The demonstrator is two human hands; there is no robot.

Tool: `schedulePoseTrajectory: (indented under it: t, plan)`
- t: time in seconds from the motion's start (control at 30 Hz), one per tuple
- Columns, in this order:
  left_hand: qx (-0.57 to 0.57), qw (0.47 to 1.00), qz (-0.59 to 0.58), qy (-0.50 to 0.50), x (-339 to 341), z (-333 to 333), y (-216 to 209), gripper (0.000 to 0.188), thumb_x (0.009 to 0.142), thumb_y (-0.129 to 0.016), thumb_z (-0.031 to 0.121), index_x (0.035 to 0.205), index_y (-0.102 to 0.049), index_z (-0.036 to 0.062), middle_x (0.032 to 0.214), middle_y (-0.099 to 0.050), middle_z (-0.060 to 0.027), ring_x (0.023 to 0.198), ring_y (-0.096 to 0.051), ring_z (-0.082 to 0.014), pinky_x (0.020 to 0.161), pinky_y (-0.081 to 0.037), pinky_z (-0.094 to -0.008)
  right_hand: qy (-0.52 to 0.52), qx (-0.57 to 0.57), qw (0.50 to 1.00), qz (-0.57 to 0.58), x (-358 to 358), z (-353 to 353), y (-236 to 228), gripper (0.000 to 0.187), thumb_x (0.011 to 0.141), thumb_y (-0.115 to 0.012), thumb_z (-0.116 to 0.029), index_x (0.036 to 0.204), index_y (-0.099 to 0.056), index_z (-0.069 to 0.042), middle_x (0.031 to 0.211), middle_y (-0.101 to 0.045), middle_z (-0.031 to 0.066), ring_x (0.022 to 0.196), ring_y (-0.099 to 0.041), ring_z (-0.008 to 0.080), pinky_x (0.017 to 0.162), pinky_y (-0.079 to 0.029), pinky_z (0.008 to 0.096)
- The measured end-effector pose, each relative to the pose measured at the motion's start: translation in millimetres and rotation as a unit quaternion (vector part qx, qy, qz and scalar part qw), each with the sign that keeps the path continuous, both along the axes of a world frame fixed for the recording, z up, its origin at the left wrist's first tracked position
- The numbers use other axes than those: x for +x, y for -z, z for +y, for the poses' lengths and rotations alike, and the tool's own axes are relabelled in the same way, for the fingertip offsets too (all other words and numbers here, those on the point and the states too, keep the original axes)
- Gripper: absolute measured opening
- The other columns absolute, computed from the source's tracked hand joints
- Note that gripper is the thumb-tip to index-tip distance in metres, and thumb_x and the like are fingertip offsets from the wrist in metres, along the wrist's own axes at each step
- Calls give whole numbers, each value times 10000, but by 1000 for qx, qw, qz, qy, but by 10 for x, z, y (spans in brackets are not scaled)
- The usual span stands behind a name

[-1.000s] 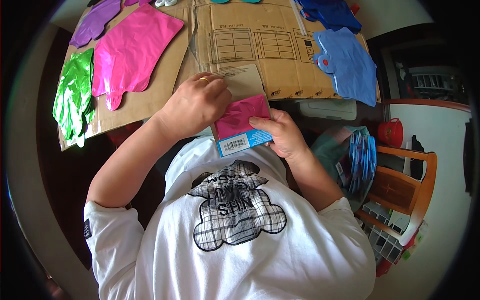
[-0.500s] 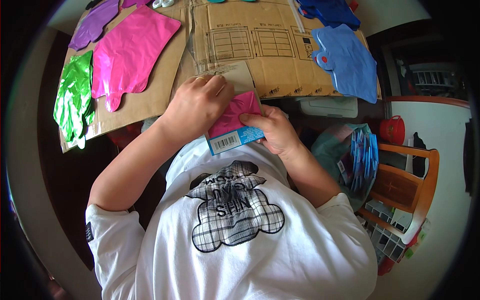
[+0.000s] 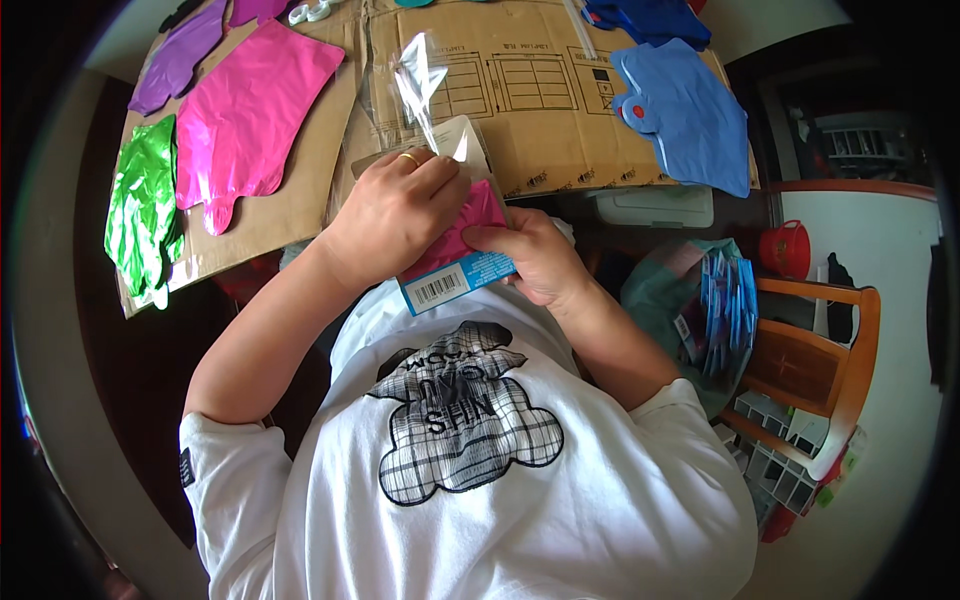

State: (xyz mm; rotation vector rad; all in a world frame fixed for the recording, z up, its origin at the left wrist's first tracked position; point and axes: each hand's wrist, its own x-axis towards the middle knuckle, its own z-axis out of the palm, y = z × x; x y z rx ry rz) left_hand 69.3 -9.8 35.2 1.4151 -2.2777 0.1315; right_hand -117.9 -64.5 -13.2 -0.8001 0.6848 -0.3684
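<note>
In front of my body is a flat packet: a card with a blue printed lower edge (image 3: 485, 268), and a folded pink foil balloon (image 3: 448, 243) lying over it. My right hand (image 3: 535, 255) grips the packet's right side, thumb pressed on the pink foil. My left hand (image 3: 395, 215), a ring on one finger, is closed at the packet's upper left; its fingertips are partly hidden. A shiny clear plastic sleeve (image 3: 420, 80) stands up above the left fingers, beyond the card's grey top (image 3: 463, 140).
Flattened cardboard (image 3: 560, 155) covers the table. On it lie flat foil balloons: green (image 3: 145, 200), pink (image 3: 245, 120), purple (image 3: 180, 55), light blue (image 3: 690, 120) and dark blue (image 3: 655, 22). At right, a bag of blue packets (image 3: 728, 300) stands by a wooden chair (image 3: 800, 370).
The clear plastic now rises upright above my left hand, catching light. Both hands and the packet have shifted slightly left, still gripping. The view has tilted a little.
</note>
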Motion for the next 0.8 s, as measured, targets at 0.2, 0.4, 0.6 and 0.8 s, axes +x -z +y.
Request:
schedulePoseTrajectory:
  t: [0.2,0.4,0.6,0.8]
  plan:
    - [36,996,-73,27,68,81,-64,333,706,-618,125,999,-623,-33,955,-604,-112,892,-623,-270,733,-534,-360,-36,-12,998,45,-14,-22,25,160,816,-682,-161,920,-699,-41,772,-658,-8,598,-574,43,463,-416,188]
    - [35,998,-50,11,81,110,-61,339,707,-613,122,1011,-628,-27,969,-610,-109,888,-624,-272,744,-532,-357,-22,-38,999,6,21,24,-28,183,815,-678,-122,978,-665,-40,807,-659,0,610,-571,39,471,-415,181]
    - [56,998,-22,21,59,121,-105,338,706,-616,118,1017,-628,-16,974,-612,-107,869,-622,-273,735,-529,-361,26,-12,999,-15,-22,160,-65,182,826,-673,-66,1002,-645,-28,870,-665,25,718,-611,72,629,-495,220]
    - [54,996,-57,30,1,171,-131,338,704,-617,125,1012,-628,-15,965,-608,-110,851,-618,-265,720,-528,-352,9,11,1000,-14,-75,186,-74,194,821,-680,-48,1012,-652,-22,872,-669,30,751,-621,85,679,-507,236]
